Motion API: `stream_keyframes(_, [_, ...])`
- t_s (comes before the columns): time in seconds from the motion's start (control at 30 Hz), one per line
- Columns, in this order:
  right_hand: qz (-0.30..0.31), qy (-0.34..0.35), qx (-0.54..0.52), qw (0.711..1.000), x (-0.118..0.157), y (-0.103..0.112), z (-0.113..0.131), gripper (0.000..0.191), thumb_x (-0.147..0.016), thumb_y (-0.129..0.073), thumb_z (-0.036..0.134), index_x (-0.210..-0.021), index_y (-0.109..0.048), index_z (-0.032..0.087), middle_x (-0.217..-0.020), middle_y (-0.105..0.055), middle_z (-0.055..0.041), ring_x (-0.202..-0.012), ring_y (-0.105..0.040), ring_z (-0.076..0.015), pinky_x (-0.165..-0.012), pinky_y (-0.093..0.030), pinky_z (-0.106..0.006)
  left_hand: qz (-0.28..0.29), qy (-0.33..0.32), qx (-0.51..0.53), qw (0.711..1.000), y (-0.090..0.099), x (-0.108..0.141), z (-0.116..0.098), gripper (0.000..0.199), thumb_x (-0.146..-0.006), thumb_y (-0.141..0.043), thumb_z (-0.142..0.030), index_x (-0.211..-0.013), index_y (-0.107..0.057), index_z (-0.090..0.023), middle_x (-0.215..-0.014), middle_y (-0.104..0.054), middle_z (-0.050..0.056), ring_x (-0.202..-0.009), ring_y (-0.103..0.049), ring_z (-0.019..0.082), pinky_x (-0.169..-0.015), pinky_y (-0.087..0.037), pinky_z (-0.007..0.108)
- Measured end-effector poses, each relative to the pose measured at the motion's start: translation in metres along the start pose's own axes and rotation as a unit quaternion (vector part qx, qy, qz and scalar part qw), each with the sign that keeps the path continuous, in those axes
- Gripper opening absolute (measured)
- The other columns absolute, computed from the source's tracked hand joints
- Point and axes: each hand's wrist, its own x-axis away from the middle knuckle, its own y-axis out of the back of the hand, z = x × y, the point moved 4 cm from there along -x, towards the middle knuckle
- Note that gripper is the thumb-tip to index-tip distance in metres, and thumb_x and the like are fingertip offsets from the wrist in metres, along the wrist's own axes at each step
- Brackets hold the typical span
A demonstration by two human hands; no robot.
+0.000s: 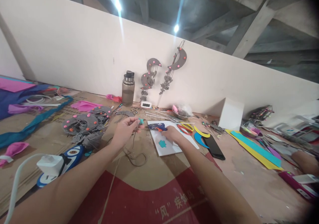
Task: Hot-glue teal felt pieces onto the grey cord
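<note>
From the head view, I can see the left hand (127, 130) pinching a small teal piece (141, 121) between thumb and fingers. The right hand (171, 134) is closed around a blue glue gun (156, 127), its nozzle pointing towards that piece. Whether any glue is on it, I can't tell from here.

A second teal shape (162, 144) lies cut out on the white board (171, 150), with nothing seen attached to it. Grey cord (137, 165) loops over the cardboard below the left hand; whether it joins the held piece is unclear.

Two grey hangings (178, 59) on the wall look finished to me, strung and dotted with pink and orange. A similar grey bundle (82, 123) rests to the left. The yellow crescent (201, 132) and blue crescent (200, 140) lie loose by the phone (213, 146), seemingly unassembled, near the scissors (185, 128).
</note>
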Motion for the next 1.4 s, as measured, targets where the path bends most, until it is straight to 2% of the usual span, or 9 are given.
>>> stream_keyframes(0.13, [-0.048, 0.019, -0.060, 0.997, 0.005, 0.009, 0.005, 0.012, -0.066, -0.057, 0.021, -0.076, -0.058, 0.015, -0.076, -0.065, -0.0084, -0.067, -0.060, -0.0196, -0.058, -0.041, -0.027, -0.010, 0.015, -0.009, 1.000, 0.001, 0.001, 0.005, 0.036, -0.065, -0.072, -0.041, -0.084, -0.059, -0.013, -0.077, -0.066, 0.005, -0.069, -0.063, 0.015, -0.051, -0.044, 0.020])
stream_keyframes(0.3, [-0.110, 0.084, -0.157, 0.978, 0.009, 0.010, 0.015, 0.034, -0.071, -0.048, 0.015, -0.105, -0.047, 0.016, -0.098, -0.061, -0.0080, -0.073, -0.060, -0.0147, -0.063, -0.045, -0.027, -0.026, 0.011, -0.048, 0.998, 0.004, 0.002, 0.010, 0.038, -0.065, -0.071, -0.043, -0.087, -0.061, -0.013, -0.076, -0.064, 0.005, -0.060, -0.059, 0.011, -0.041, -0.036, 0.016])
stream_keyframes(0.47, [-0.074, 0.129, -0.269, 0.951, 0.008, 0.000, 0.018, 0.027, -0.078, -0.046, 0.028, -0.103, -0.041, 0.018, -0.084, -0.062, -0.0014, -0.052, -0.055, -0.0093, -0.049, -0.045, -0.023, -0.029, 0.008, -0.033, 0.999, 0.007, -0.001, 0.014, 0.036, -0.065, -0.072, -0.041, -0.085, -0.062, -0.013, -0.076, -0.064, 0.005, -0.060, -0.058, 0.010, -0.044, -0.039, 0.017])
stream_keyframes(0.6, [-0.071, 0.154, -0.384, 0.908, 0.014, 0.001, 0.018, 0.020, -0.077, -0.053, 0.035, -0.087, -0.048, 0.018, -0.068, -0.057, 0.0028, -0.053, -0.053, -0.0089, -0.051, -0.044, -0.022, -0.042, 0.019, -0.027, 0.999, 0.010, -0.003, 0.016, 0.036, -0.065, -0.071, -0.042, -0.083, -0.061, -0.013, -0.073, -0.064, 0.005, -0.059, -0.058, 0.011, -0.047, -0.041, 0.019])
stream_keyframes(0.73, [-0.059, 0.176, -0.414, 0.891, 0.030, 0.002, 0.030, 0.024, -0.079, -0.052, 0.037, -0.093, -0.049, 0.018, -0.064, -0.056, 0.0034, -0.053, -0.056, -0.0106, -0.054, -0.046, -0.024, -0.042, 0.029, -0.033, 0.998, 0.010, -0.004, 0.015, 0.036, -0.064, -0.072, -0.042, -0.083, -0.060, -0.014, -0.070, -0.064, 0.004, -0.057, -0.057, 0.011, -0.049, -0.042, 0.020])
stream_keyframes(0.87, [-0.043, 0.226, -0.376, 0.898, 0.047, -0.002, 0.047, 0.026, -0.083, -0.048, 0.035, -0.102, -0.049, 0.019, -0.068, -0.061, 0.0005, -0.054, -0.056, -0.0119, -0.055, -0.047, -0.025, -0.050, 0.030, -0.031, 0.998, 0.011, -0.006, 0.013, 0.034, -0.064, -0.072, -0.040, -0.082, -0.060, -0.014, -0.068, -0.064, 0.003, -0.054, -0.056, 0.010, -0.049, -0.042, 0.021])
stream_keyframes(1.07, [-0.108, 0.248, -0.219, 0.938, 0.058, -0.003, 0.048, 0.030, -0.086, -0.045, 0.034, -0.110, -0.050, 0.017, -0.077, -0.064, -0.0043, -0.067, -0.060, -0.0167, -0.062, -0.046, -0.029, -0.075, 0.002, 0.003, 0.997, 0.014, -0.007, 0.008, 0.030, -0.062, -0.073, -0.035, -0.077, -0.059, -0.013, -0.072, -0.064, 0.004, -0.061, -0.059, 0.012, -0.050, -0.043, 0.021])
stream_keyframes(1.23, [-0.138, 0.282, -0.161, 0.935, 0.065, 0.002, 0.054, 0.031, -0.088, -0.043, 0.034, -0.112, -0.049, 0.015, -0.099, -0.064, -0.0117, -0.087, -0.061, -0.0209, -0.076, -0.047, -0.034, -0.093, 0.004, 0.010, 0.996, 0.015, -0.007, 0.007, 0.030, -0.060, -0.074, -0.033, -0.076, -0.058, -0.013, -0.067, -0.062, 0.002, -0.059, -0.059, 0.012, -0.049, -0.043, 0.021])
stream_keyframes(1.4, [-0.137, 0.270, -0.123, 0.945, 0.069, 0.002, 0.058, 0.032, -0.088, -0.041, 0.034, -0.112, -0.050, 0.014, -0.101, -0.065, -0.0136, -0.092, -0.060, -0.0242, -0.079, -0.047, -0.038, -0.093, -0.006, -0.011, 0.996, 0.014, -0.005, 0.004, 0.029, -0.061, -0.074, -0.032, -0.076, -0.058, -0.013, -0.064, -0.062, 0.002, -0.057, -0.059, 0.012, -0.044, -0.041, 0.020])
